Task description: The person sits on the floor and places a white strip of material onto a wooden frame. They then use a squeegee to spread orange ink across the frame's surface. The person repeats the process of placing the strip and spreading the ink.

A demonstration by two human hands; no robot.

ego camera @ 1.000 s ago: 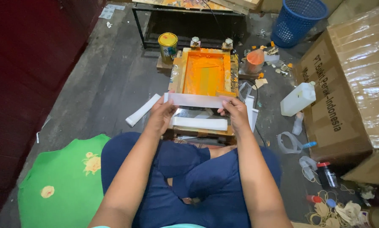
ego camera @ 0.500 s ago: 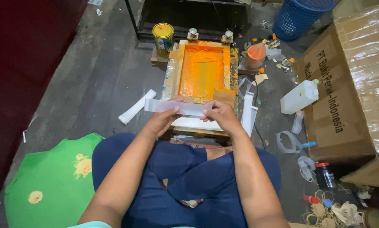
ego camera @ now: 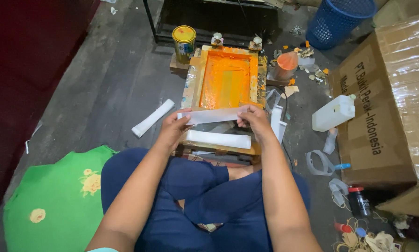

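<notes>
Both hands hold one long white strip [ego camera: 212, 115] level in front of me. My left hand [ego camera: 173, 127] pinches its left end and my right hand [ego camera: 253, 119] pinches its right end. Just below the strip, a stack of similar white strips [ego camera: 218, 139] lies on the near wooden edge of a printing frame. Beyond my hands is the wooden screen frame [ego camera: 227, 79], its mesh covered in orange ink. I sit cross-legged in dark blue trousers right behind it.
A yellow-lidded tin [ego camera: 184, 42] stands left of the frame's far end, an orange cup [ego camera: 285, 64] to its right. A loose white strip [ego camera: 153, 117] lies on the floor at left. White jug [ego camera: 333, 112], cardboard box [ego camera: 389, 93], blue basket [ego camera: 339, 19], green cloth [ego camera: 55, 196].
My hands have drawn the white strip back from the frame's near edge toward me and raised it. The view has tilted slightly downward.
</notes>
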